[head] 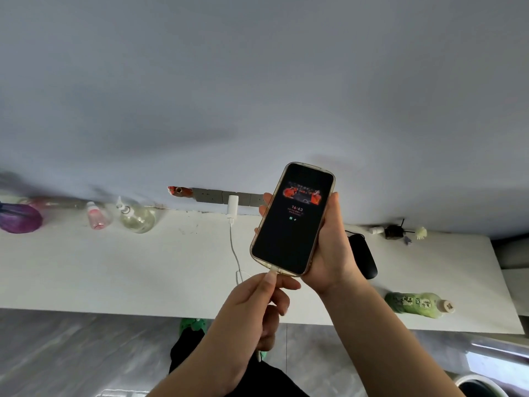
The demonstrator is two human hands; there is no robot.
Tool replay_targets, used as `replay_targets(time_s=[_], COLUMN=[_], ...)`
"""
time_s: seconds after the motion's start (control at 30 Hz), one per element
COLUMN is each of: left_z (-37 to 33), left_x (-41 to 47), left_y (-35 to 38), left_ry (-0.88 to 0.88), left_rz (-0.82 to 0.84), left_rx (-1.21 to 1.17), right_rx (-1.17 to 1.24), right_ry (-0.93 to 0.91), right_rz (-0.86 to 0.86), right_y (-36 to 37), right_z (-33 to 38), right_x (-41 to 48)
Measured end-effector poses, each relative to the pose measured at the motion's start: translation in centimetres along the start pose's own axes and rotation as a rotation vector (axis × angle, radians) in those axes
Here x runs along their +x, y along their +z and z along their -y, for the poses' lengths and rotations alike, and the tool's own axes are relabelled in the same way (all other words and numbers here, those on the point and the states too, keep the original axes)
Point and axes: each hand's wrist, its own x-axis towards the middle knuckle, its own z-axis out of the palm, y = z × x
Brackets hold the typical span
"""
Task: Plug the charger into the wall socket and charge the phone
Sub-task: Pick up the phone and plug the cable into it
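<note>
Right hand (329,247) grips the phone (292,219) upright above the white counter (114,267), screen lit; the small screen text is illegible beyond the clock. Left hand (257,305), at 7 o'clock of the phone, pinches the cable plug (273,272) at the phone's bottom edge; whether it is fully seated cannot be told. White charger (232,206) sits in the wall socket strip (217,196), cable (235,253) trailing down. Clear bottle (137,216) at 9 o'clock holds pale liquid; a green bottle (418,305) lies at 4 o'clock.
</note>
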Motion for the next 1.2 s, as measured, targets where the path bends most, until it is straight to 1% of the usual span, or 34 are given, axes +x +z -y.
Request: replay_targets(time_s=[0.1,0.17,0.2,0.27,0.33,0.43,0.53,0.63,0.77,0.93,1.1,1.2], left_z=[-1.1,-1.8,-2.2,-3.2,-3.7,-3.1,-0.7,2.3,6.7,12.6,17.1,19.0], left_x=[1.1,2.1,2.6,3.8,5.3,7.8,10.7,14.0,19.2,25.8,30.8,32.8], left_y=[-1.3,-2.5,-2.8,-2.7,-2.2,-1.6,-1.8,-2.3,-2.8,-4.0,-5.5,-6.6], left_ry=[-0.177,-0.197,-0.159,-0.065,-0.043,-0.075,-0.086,-0.097,-0.167,-0.249,-0.357,-0.386], left_rz=[0.093,0.067,0.023,-0.042,-0.014,0.059,0.052,0.002,-0.048,-0.119,-0.191,-0.219], left_rx=[0.167,0.2,0.171,0.025,-0.111,-0.2,-0.211,-0.19,-0.217,-0.162,-0.081,-0.061], right_rx=[-0.016,-0.053,-0.068,-0.109,-0.164,-0.201,-0.262,-0.364,-0.384,-0.38,-0.424,-0.431], right_ry=[0.037,0.056,0.065,0.091,0.119,0.139,0.122,0.114,0.135,0.181,0.253,0.275], right_rz=[-0.018,-0.031,-0.03,-0.016,-0.016,-0.11,-0.245,-0.431,-0.592,-0.702,-0.758,-0.792], right_y=[-0.7,-1.2,-1.5,-1.9,-2.6,-4.6,-7.7,-11.1,-15.9,-21.9,-27.1,-29.5], right_z=[0.7,1.2,1.3,1.3,1.0,0.2,-0.7,-1.7,-3.3,-5.3,-7.7,-9.4], right_x=[0.0,0.0,-0.1,-0.1,0.1,0.7,1.6,2.6,4.9,8.2,11.9,13.6])
